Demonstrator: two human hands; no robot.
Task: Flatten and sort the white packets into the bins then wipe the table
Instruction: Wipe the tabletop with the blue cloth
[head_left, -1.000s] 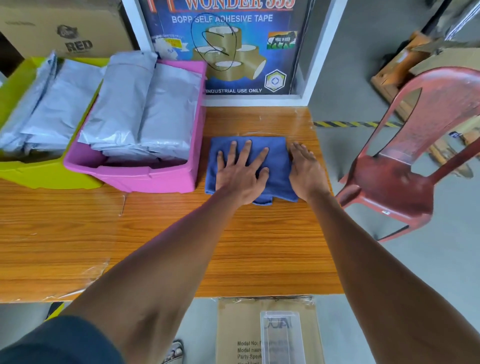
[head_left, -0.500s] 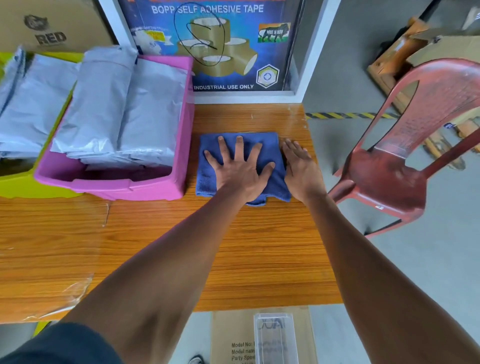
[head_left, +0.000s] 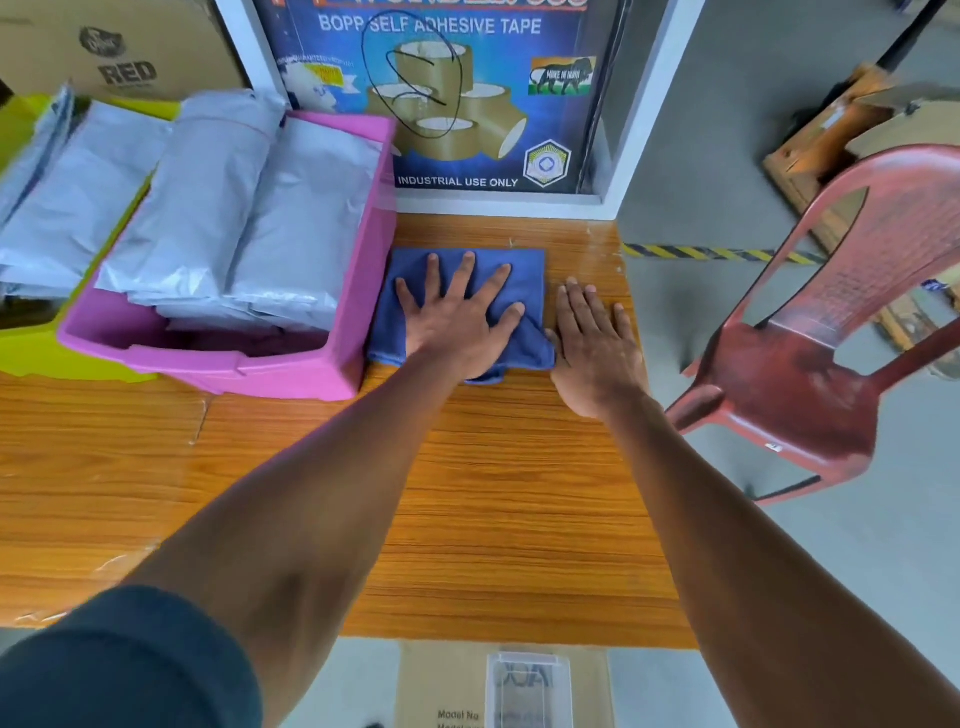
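A folded blue cloth (head_left: 524, 270) lies on the wooden table (head_left: 493, 493) near its far right corner, against the pink bin (head_left: 358, 312). My left hand (head_left: 460, 322) rests flat on the cloth with fingers spread. My right hand (head_left: 592, 348) lies flat on the bare wood just right of the cloth, its thumb at the cloth's edge. White packets (head_left: 249, 218) fill the pink bin. More white packets (head_left: 67, 208) sit in the yellow-green bin (head_left: 31, 353) at far left.
A red plastic chair (head_left: 810, 384) stands close to the table's right edge. A tape poster (head_left: 457, 104) on a white frame backs the table. A cardboard box (head_left: 457, 686) lies on the floor below the near edge. Clear film (head_left: 104, 561) covers the table's left part.
My right hand, which overlapped the cloth's right edge, now lies on the wood beside it. My left hand stays spread on the cloth. The camera view has shifted slightly.
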